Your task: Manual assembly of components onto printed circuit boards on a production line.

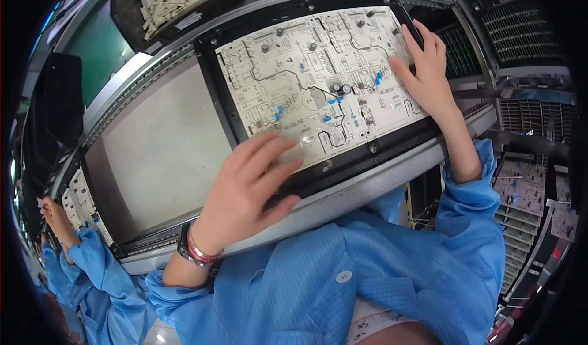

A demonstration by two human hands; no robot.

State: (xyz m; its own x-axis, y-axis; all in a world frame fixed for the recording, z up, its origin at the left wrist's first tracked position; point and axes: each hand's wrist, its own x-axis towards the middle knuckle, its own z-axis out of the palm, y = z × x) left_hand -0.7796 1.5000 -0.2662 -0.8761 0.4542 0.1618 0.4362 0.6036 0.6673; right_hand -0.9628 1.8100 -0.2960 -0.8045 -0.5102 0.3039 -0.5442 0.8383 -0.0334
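A large white circuit board (282, 87) lies in a black frame (214, 94) on the conveyor. Small black capacitors, blue parts and a pair of larger dark capacitors (341, 89) stand on it. My left hand (248, 182) is over the board's near left corner with its fingers spread and nothing visible in them. Whether those fingertips touch the board, I cannot tell. At the board's right edge, my right hand (424, 69) rests with fingers stretched along the frame's side and the thumb over the board. It holds nothing that I can see.
A black bin (125, 14) full of pale slim parts stands beyond the conveyor rail (141, 78). On the left, a co-worker's hand (56, 219) is beside another white board (82, 201). Racks with more boards (520, 185) stand at the right.
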